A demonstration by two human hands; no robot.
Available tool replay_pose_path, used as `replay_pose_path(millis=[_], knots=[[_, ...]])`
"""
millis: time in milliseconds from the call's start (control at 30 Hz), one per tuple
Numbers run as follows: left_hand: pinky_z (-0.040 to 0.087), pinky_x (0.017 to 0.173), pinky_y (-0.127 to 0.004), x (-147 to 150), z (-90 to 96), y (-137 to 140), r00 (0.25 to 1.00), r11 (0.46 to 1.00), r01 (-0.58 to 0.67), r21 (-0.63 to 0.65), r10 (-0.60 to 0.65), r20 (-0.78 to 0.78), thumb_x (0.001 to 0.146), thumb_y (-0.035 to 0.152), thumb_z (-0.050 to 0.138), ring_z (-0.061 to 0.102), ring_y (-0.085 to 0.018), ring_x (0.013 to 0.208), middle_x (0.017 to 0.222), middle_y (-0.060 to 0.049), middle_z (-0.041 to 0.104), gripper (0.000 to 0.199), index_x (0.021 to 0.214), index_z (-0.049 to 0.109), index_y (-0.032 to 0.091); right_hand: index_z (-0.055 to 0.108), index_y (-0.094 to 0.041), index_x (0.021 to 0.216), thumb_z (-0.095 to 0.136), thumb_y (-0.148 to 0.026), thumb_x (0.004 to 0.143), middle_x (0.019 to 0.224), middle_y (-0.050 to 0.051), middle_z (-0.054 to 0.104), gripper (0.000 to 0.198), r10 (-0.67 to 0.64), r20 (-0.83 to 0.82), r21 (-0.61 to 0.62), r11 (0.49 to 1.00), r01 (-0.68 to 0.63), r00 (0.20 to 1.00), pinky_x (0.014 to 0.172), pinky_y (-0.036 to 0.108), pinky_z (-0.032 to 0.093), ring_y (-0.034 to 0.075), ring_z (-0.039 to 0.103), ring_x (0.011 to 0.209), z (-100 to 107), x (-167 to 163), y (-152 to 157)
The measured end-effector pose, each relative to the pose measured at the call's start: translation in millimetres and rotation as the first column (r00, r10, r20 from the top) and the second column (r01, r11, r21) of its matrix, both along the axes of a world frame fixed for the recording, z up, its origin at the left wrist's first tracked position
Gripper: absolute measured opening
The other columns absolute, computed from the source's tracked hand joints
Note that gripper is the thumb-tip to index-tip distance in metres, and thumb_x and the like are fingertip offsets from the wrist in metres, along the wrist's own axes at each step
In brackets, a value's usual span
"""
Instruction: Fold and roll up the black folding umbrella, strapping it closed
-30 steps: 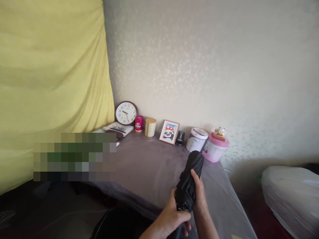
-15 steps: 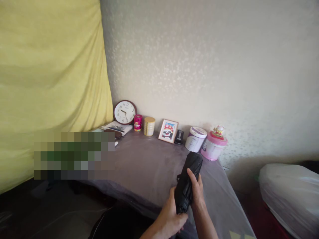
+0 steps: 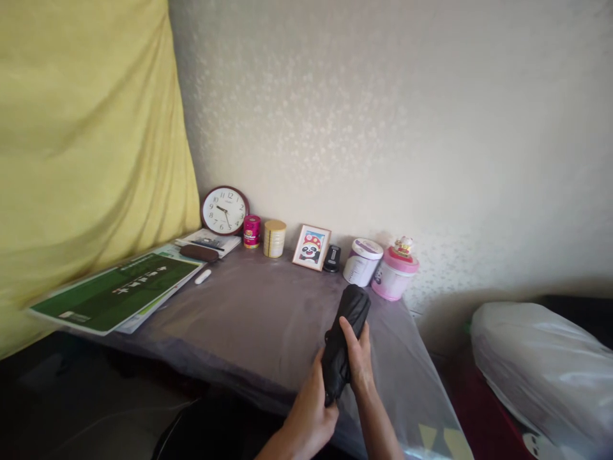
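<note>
A folded black umbrella [image 3: 341,358] is held at a slant over the near part of the table, its broad end pointing away from me. My left hand [image 3: 312,402] is closed round its lower end. Higher up on the right side, my right hand [image 3: 357,351] grips the umbrella with the thumb laid along the black cloth. The undersides of the fingers of both hands are hidden behind it. Beyond its far end stand a white and purple tub [image 3: 363,263] and a pink-lidded tub [image 3: 394,278] with a small lucky cat figure [image 3: 403,248] on top.
Along the wall a round clock [image 3: 225,211], a pink can [image 3: 251,232], a yellow-lidded jar [image 3: 274,240], a panda picture frame [image 3: 311,248] and a black stapler-like object [image 3: 332,259] line the table [image 3: 249,313]. Green booklets [image 3: 119,291] lie left. A plastic-wrapped bundle [image 3: 541,364] sits right.
The view has swung slightly right, so everything appears shifted left. Both hands still hold the umbrella, and its lower end is now more covered by my left hand.
</note>
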State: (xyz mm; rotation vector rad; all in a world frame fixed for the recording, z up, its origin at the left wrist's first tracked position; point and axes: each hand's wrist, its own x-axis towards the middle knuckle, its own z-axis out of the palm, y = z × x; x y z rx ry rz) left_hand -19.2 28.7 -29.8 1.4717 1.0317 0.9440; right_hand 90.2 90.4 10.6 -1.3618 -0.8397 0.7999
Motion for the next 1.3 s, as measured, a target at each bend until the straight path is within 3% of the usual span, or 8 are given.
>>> replay_pose_path(millis=[167, 300, 400, 600, 733, 900, 1167, 1300], knots=[[0.033, 0.102, -0.036, -0.6, -4.2, -0.4, 0.956, 0.986, -0.080, 0.143, 0.116, -0.268, 0.061, 0.003, 0.049, 0.040, -0.027, 0.124, 0.140, -0.014, 0.033, 0.087, 0.140, 0.015, 0.018, 0.054, -0.018, 0.112, 0.069, -0.049, 0.061, 0.081, -0.001, 0.066, 0.061, -0.011, -0.102, -0.027, 1.000, 0.008, 0.995, 0.065, 0.028, 0.051, 0.019, 0.063, 0.074, -0.4, -3.8, -0.6], [0.049, 0.080, -0.036, -4.0, 18.9, -1.4, 0.999, 0.992, 0.021, -0.122, -0.017, 0.037, 0.062, 0.009, 0.054, 0.060, -0.023, 0.097, 0.116, -0.011, 0.055, 0.088, 0.138, 0.012, 0.024, 0.056, -0.018, 0.107, 0.070, -0.050, 0.059, 0.071, -0.002, 0.064, 0.060, 0.011, -0.255, -0.054, 0.998, -0.026, 0.967, 0.057, 0.027, 0.050, 0.017, 0.062, 0.062, 3.4, -3.0, -2.5], [0.049, 0.051, -0.029, -8.3, 37.8, -0.7, 0.937, 0.880, 0.264, -0.395, -0.137, 0.320, 0.062, 0.014, 0.056, 0.062, -0.016, 0.059, 0.084, -0.001, 0.060, 0.090, 0.137, 0.008, 0.030, 0.057, -0.017, 0.104, 0.069, -0.054, 0.059, 0.065, -0.003, 0.062, 0.060, 0.087, -0.349, -0.051, 0.992, -0.112, 0.933, 0.052, 0.027, 0.049, 0.016, 0.060, 0.054, 5.9, -0.9, -3.1], [0.041, 0.041, -0.022, -6.7, 31.8, -0.7, 0.930, 0.860, 0.326, -0.393, -0.217, 0.296, 0.065, 0.015, 0.052, 0.045, -0.008, 0.036, 0.056, 0.009, 0.051, 0.087, 0.137, 0.005, 0.025, 0.057, -0.016, 0.106, 0.066, -0.052, 0.066, 0.070, 0.000, 0.065, 0.054, 0.156, -0.299, -0.032, 0.984, -0.173, 0.941, 0.057, 0.028, 0.051, 0.018, 0.062, 0.060, 3.7, 1.2, -3.5], [0.051, 0.067, -0.036, -1.0, 6.0, -1.3, 0.999, 0.988, 0.029, -0.151, -0.032, -0.012, 0.063, 0.009, 0.049, 0.062, -0.017, 0.066, 0.104, -0.010, 0.059, 0.091, 0.140, 0.004, 0.024, 0.057, -0.018, 0.108, 0.069, -0.049, 0.064, 0.083, 0.000, 0.068, 0.055, 0.090, -0.124, -0.038, 0.995, -0.095, 0.988, 0.070, 0.029, 0.051, 0.020, 0.063, 0.079, -2.7, 1.0, -3.4], [0.034, 0.102, -0.039, -1.7, 1.1, 0.4, 0.978, 0.993, -0.085, 0.079, 0.098, -0.182, 0.055, 0.001, 0.050, 0.042, -0.028, 0.122, 0.136, -0.017, 0.037, 0.093, 0.140, 0.014, 0.016, 0.058, -0.018, 0.107, 0.072, -0.046, 0.060, 0.084, -0.001, 0.068, 0.056, 0.006, -0.099, -0.026, 1.000, -0.009, 0.995, 0.071, 0.028, 0.051, 0.020, 0.062, 0.079, -6.8, -0.8, -1.9], [0.045, 0.044, -0.024, -10.1, 42.1, -0.4, 0.907, 0.874, 0.321, -0.365, -0.172, 0.385, 0.061, 0.016, 0.055, 0.056, -0.012, 0.046, 0.075, 0.002, 0.059, 0.091, 0.137, 0.009, 0.030, 0.060, -0.012, 0.101, 0.067, -0.057, 0.061, 0.059, 0.000, 0.063, 0.061, 0.117, -0.406, -0.136, 0.973, -0.186, 0.906, 0.048, 0.031, 0.049, 0.018, 0.059, 0.047, 2.1, 4.2, -4.8], [0.042, 0.042, -0.023, -9.1, 35.4, -2.9, 0.949, 0.904, 0.261, -0.338, -0.176, 0.262, 0.065, 0.016, 0.052, 0.044, -0.008, 0.036, 0.050, 0.010, 0.047, 0.082, 0.137, 0.014, 0.025, 0.060, -0.013, 0.105, 0.070, -0.052, 0.061, 0.073, 0.002, 0.068, 0.060, 0.096, -0.332, -0.126, 0.981, -0.145, 0.938, 0.057, 0.030, 0.051, 0.019, 0.064, 0.061, -0.1, 4.4, -4.6]])
